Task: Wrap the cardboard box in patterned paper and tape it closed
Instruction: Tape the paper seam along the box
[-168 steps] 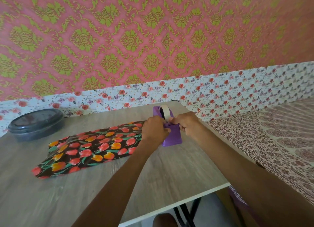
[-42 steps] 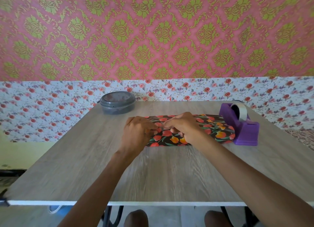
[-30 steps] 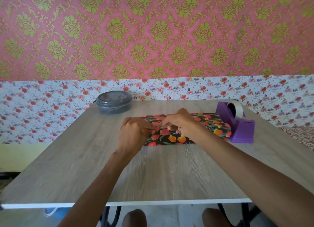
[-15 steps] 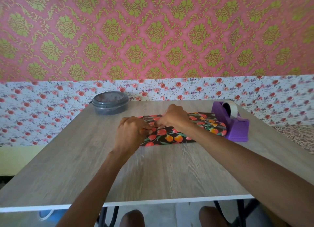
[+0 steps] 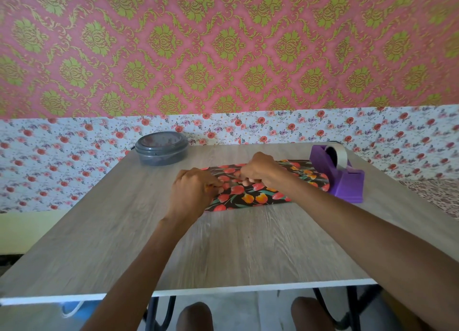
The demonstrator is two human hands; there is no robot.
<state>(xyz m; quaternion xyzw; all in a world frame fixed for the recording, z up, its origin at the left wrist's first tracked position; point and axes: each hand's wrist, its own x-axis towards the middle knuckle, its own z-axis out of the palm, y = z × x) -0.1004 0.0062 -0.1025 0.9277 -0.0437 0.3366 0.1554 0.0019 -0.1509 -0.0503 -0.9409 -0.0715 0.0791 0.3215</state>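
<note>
Tulip-patterned paper (image 5: 250, 196) under both hands, left hand (image 5: 192, 194) and right hand (image 5: 260, 170) pinching its top, fingers curled; right hand slightly farther back than before

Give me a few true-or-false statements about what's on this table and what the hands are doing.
1. Both hands, left hand and right hand, rest on the tulip paper. True.
2. The tape dispenser is green. False: it is purple.
3. The dispenser sits at the right end of the paper. True.
4. The grey container has its lid off. False: the lid is on.
5. The container stands on the paper. False: it stands apart, at the back of the table.
</note>
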